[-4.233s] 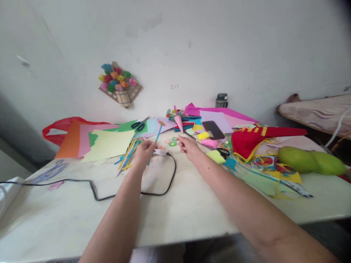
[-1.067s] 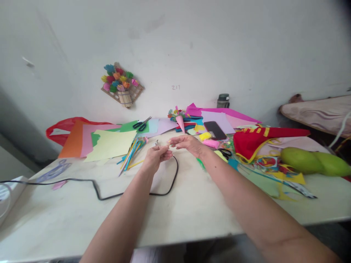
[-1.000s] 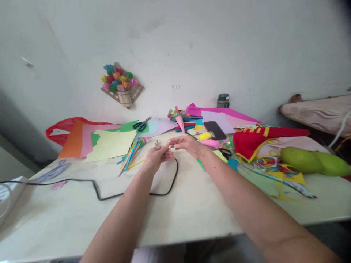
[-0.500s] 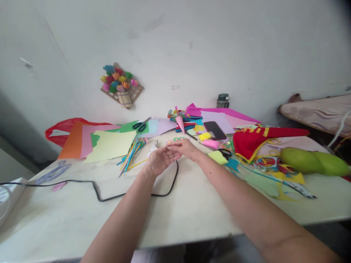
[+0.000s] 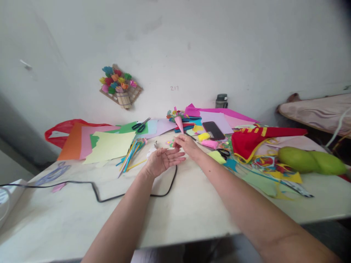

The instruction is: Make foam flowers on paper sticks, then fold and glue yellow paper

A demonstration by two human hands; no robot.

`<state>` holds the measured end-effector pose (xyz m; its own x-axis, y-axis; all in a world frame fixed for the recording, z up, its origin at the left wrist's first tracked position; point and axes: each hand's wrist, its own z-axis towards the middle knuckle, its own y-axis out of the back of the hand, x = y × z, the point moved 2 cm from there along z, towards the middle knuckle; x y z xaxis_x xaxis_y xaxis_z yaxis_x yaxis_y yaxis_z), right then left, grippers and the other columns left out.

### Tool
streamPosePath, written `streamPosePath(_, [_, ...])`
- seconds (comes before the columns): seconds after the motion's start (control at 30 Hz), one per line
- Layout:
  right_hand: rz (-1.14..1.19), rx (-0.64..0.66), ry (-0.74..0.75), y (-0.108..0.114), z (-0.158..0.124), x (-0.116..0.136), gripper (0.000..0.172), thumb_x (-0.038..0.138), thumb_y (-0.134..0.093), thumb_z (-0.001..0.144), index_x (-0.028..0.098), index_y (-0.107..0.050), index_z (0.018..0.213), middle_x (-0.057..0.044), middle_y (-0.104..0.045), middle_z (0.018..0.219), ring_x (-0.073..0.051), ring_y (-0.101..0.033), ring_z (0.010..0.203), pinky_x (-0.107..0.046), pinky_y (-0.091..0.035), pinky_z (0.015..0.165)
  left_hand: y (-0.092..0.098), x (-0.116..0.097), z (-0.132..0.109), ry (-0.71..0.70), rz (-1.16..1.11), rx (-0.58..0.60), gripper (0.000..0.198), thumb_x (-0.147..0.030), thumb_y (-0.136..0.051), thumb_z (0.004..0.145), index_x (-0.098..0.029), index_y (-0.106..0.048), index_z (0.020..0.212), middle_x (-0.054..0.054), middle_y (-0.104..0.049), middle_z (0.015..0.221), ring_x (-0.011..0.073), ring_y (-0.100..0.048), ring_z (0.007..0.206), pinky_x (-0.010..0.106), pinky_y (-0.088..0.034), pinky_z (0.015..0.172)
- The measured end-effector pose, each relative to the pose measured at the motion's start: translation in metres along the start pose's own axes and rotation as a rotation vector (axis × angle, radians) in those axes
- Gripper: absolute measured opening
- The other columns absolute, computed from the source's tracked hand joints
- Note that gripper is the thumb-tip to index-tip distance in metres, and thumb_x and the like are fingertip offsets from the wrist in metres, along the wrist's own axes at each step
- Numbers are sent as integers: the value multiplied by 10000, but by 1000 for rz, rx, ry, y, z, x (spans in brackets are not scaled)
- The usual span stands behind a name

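Note:
My left hand [image 5: 162, 160] lies palm up over the white table [image 5: 68, 212], fingers stretched out and nothing in it. My right hand [image 5: 186, 145] reaches just past it, fingertips curled down by the small paper flower cut-outs [image 5: 170, 143]; what they pinch, if anything, is hidden. A black cable [image 5: 115, 195] loops under both hands. A white glue gun tip [image 5: 153, 148] shows just left of my left hand. Coloured straws [image 5: 131, 153] lie to the left.
Coloured paper sheets [image 5: 106, 144] and black scissors [image 5: 139, 125] lie at the back left, a phone [image 5: 213, 129] and pink cone [image 5: 178, 123] behind my hands. Red cloth [image 5: 255, 140] and green fruit [image 5: 309, 159] sit right. A paper flower craft [image 5: 119, 84] hangs on the wall.
My left hand let go of the blue straw and turned palm up, open. My right hand drew in over it, then moved forward to the flower cut-outs.

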<state>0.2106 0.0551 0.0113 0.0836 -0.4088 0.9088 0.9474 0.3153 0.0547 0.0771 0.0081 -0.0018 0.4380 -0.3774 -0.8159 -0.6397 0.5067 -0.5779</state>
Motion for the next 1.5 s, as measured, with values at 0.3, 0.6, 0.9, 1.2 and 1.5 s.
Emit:
streamPosePath(0.3, [165, 511, -100, -4, -6, 6, 286, 264, -616, 670, 164, -654, 935, -39, -647, 921, -145, -563, 856, -274, -411, 790, -4, 2, -4, -28, 272, -205, 274, -298, -513, 798, -93, -604, 955, 140, -675, 916, 247, -640, 837, 305, -498, 698])
streamPosePath(0.6, [135, 315, -130, -12, -6, 6, 252, 294, -703, 569, 145, -693, 771, -8, -653, 720, -128, -581, 678, -270, -443, 685, -2, -2, -5, -83, 323, -280, 406, -458, -469, 800, -102, -618, 927, 134, -686, 848, 207, -658, 734, 232, -507, 553])
streamPosePath(0.9, [242, 128, -57, -12, -5, 7, 165, 306, -574, 698, 145, -612, 696, -15, -652, 743, -112, -585, 711, -234, -432, 660, -1, -11, -12, -56, 216, -229, 342, -369, -487, 794, -89, -626, 933, 147, -677, 901, 223, -655, 766, 252, -516, 599])
streamPosePath(1.2, [323, -101, -73, 8, 5, 0, 307, 394, -549, 699, 165, -467, 512, 28, -503, 432, -73, -425, 363, -199, -312, 355, 21, -15, -12, -213, 340, -481, 70, -143, -597, 714, -82, -606, 746, 86, -678, 677, 132, -636, 558, 190, -504, 517])
streamPosePath(1.5, [443, -187, -98, 25, 7, 10, 249, 313, -716, 540, 149, -618, 699, -48, -656, 785, -77, -512, 497, -213, -419, 446, 19, -15, -12, -266, 352, -535, 166, -102, -603, 659, -95, -587, 824, 116, -684, 829, 152, -650, 643, 214, -511, 556])
